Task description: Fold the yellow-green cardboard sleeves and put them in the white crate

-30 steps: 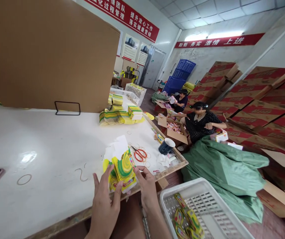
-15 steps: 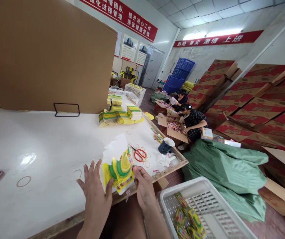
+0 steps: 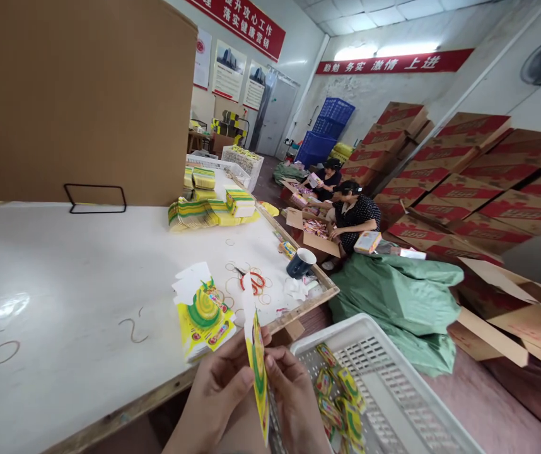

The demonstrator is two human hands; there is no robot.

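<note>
Carton blank, thin yellow-and-green printed card w/ white end flap up top, is held nearly edge-on btwn both hands, at the near edge of the white, wood-rimmed table. L hand grips it, thumb on its L face, other fingers partly hidden behind; R hand closes on its R side, thumb & fingertips pinching, exact contact partly hidden. Clock dirs from the blank: at 10–11, near L hand, loose pile of flat yellow-green printed cards w/ white tabs, on table; at 12, red-handled scissors; at 1, dark-blue mug w/ white interior, near table corner; approx 3–4, white perforated plastic basket w/ small yellow-green packets inside. Farther off, also approx 1, person in dark dotted top beside open brown cardboard box.
</note>
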